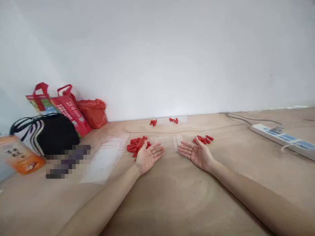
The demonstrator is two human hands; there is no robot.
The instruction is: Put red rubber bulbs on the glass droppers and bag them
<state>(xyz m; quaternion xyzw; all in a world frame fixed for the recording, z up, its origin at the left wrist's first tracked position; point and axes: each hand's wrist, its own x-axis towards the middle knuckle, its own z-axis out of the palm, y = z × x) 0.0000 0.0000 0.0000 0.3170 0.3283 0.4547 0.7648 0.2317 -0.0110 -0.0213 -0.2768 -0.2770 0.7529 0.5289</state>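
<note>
My left hand (148, 157) lies palm up on the brown table (172, 196), fingers apart and empty. Just beyond it sits a pile of small red caps (136, 146). My right hand (197, 153) also rests palm up and empty, next to a smaller cluster of red caps (204, 139). Between and beyond the two hands lies a row of thin clear tubes (172, 143), side by side. Two more small groups of red caps, one group (153, 122) and another (174, 120), lie farther back near the wall.
Clear plastic bags (105, 159) lie flat at the left. Behind them stand a black bag (52, 134), red shopping bags (71, 109) and an orange box (21, 159). A white power strip (283, 139) with cables lies at the right.
</note>
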